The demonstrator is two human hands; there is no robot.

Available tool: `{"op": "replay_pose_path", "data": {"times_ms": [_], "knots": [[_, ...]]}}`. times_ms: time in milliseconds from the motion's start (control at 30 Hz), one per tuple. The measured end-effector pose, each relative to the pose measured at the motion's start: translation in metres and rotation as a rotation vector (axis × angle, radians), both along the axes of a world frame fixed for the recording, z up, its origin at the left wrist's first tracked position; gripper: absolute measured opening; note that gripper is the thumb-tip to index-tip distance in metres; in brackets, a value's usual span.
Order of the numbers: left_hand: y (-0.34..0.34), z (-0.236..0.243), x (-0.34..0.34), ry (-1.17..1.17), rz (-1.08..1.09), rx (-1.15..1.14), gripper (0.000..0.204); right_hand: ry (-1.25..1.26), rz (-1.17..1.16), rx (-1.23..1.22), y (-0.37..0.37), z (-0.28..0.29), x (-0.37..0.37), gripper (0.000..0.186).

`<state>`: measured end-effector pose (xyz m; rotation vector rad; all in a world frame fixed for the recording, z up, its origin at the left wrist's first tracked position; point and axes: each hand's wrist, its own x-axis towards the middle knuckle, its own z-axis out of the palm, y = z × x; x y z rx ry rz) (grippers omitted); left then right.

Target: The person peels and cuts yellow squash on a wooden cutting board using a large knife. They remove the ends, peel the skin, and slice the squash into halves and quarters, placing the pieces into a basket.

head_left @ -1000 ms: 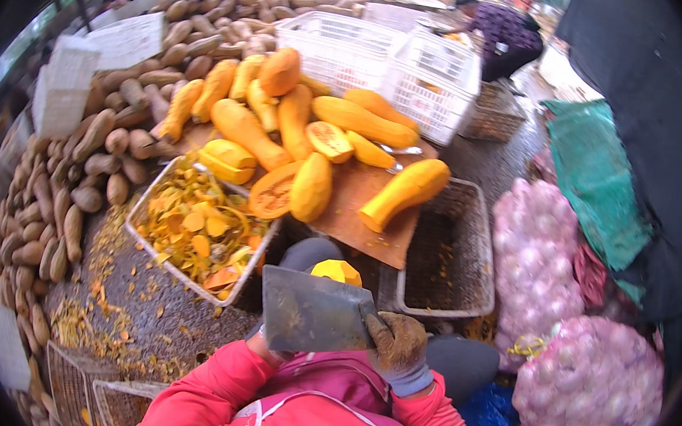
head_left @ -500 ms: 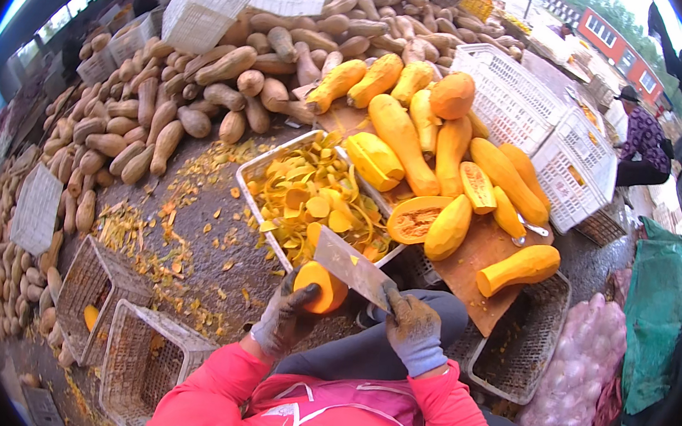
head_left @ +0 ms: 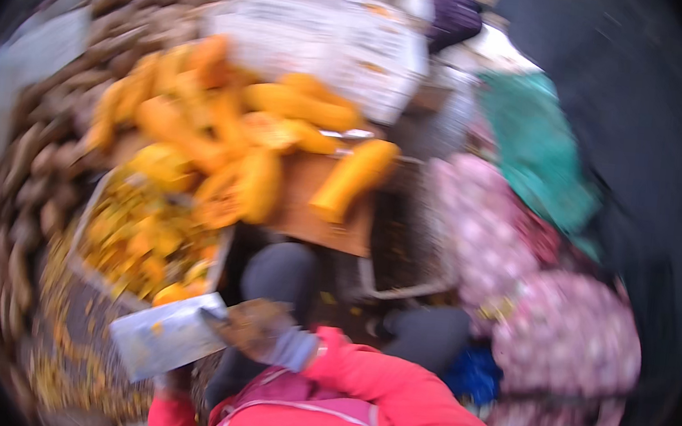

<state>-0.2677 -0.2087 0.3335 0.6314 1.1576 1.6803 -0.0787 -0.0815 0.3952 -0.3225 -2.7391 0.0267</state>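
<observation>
The picture is smeared by motion. My right hand [head_left: 258, 328], in a dirty glove with a grey cuff, is closed around the handle of a cleaver [head_left: 165, 336]. The broad blade points left, with an orange scrap on its face. Most of my left hand [head_left: 175, 379] lies behind and below the blade, its fingers hidden. Just above the blade shows a rounded orange squash piece [head_left: 176, 292]; whether my left hand touches it I cannot make out. Beyond it, a pale crate [head_left: 87, 225] is heaped with yellow-orange squash peelings [head_left: 142, 231].
Peeled orange squashes [head_left: 257, 184], some cut, lie piled on a brown board [head_left: 307, 201]. Right of it are a dark crate with a pale rim [head_left: 411, 290], pink net sacks [head_left: 571, 334] and green sacking [head_left: 533, 141]. Unpeeled squashes [head_left: 40, 184] heap at left. A person [head_left: 452, 14] is at the far side.
The view has swung to the right, so the scene sits farther left. The cleaver has come down across my left hand, which showed around an orange squash piece before.
</observation>
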Motion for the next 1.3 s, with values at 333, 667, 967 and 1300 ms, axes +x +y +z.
{"op": "replay_pose_path", "data": {"times_ms": [333,667,967,1300], "knots": [[0.091,0.004,0.070,-0.089,-0.336,0.118,0.056,0.146,-0.500,-0.055,0.019,-0.007,0.108,0.051],[0.120,0.059,0.175,-0.229,-0.412,0.116,0.050,0.556,-0.679,-0.447,0.015,-0.003,0.151,0.059],[0.115,0.099,0.206,-0.123,-0.532,-0.015,0.077,0.855,-0.711,-0.572,0.022,-0.003,0.180,0.044],[0.118,0.119,0.212,-0.423,-0.764,-0.059,0.095,0.935,-0.684,-0.547,0.019,0.007,0.197,0.042]]}}
